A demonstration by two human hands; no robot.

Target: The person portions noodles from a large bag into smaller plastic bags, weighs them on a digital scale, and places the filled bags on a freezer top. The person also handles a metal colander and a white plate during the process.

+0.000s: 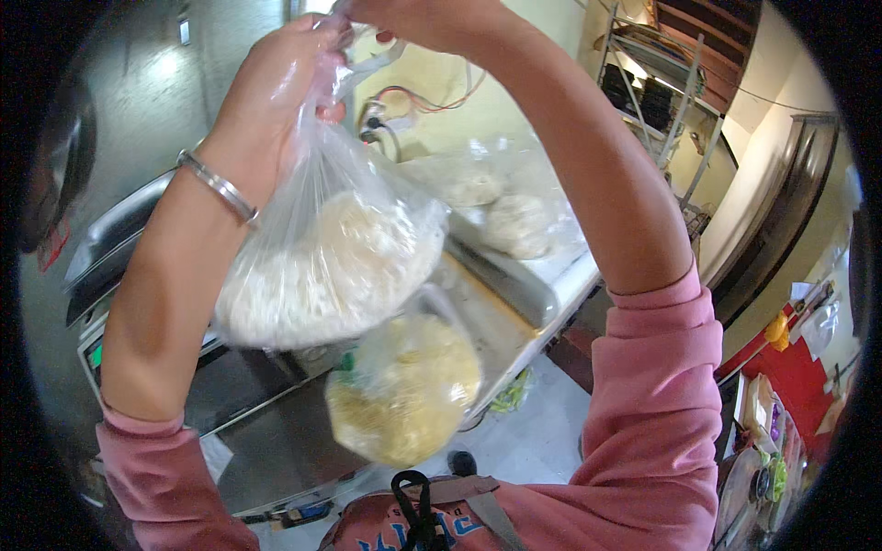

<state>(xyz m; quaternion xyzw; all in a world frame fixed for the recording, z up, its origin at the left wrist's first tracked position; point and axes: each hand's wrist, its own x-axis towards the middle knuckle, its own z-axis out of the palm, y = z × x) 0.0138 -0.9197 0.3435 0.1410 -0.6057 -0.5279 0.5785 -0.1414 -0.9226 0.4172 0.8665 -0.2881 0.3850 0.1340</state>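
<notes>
My left hand [275,96], with a metal bangle at the wrist, grips the gathered neck of a clear plastic bag [331,268] full of a pale, whitish food. The bag hangs below the hand. At the top edge, my right hand [413,21] is at the bag's twisted top, its fingers closed on the plastic and partly cut off by the picture's rim. Lower down, a second clear bag [406,392] holds something yellow; what supports it cannot be told. More clear bags with pale round lumps [517,220] lie on the counter between my arms.
A sink-like metal basin or tray edge [503,275] lies beyond the bags. Cables and a plug [375,127] are at the wall. A dark-topped appliance [255,392] stands at the left. A metal rack [648,89] and a red surface with items [792,372] are at the right.
</notes>
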